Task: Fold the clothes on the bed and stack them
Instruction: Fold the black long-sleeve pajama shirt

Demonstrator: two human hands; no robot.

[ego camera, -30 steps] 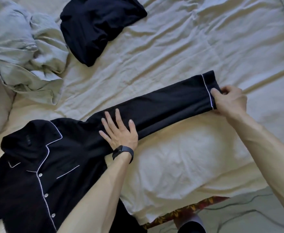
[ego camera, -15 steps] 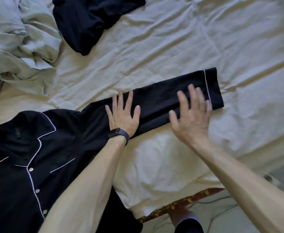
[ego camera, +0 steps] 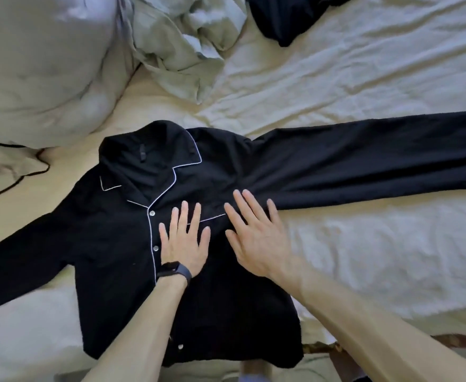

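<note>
Head view, black shirt [ego camera: 110,232] spread on bed [ego camera: 364,78], left hand [ego camera: 183,249], right hand [ego camera: 256,244] flat on it, fingers [ego camera: 184,216] straight, holding nothing.

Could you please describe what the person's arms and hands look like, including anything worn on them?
The left forearm and right forearm are bare, with no sleeves in view. The left hand has a dark wristband at its wrist, with a flat rectangular black face, like a fitness tracker. The right hand wears nothing; no ring or glove shows on either hand.
</note>
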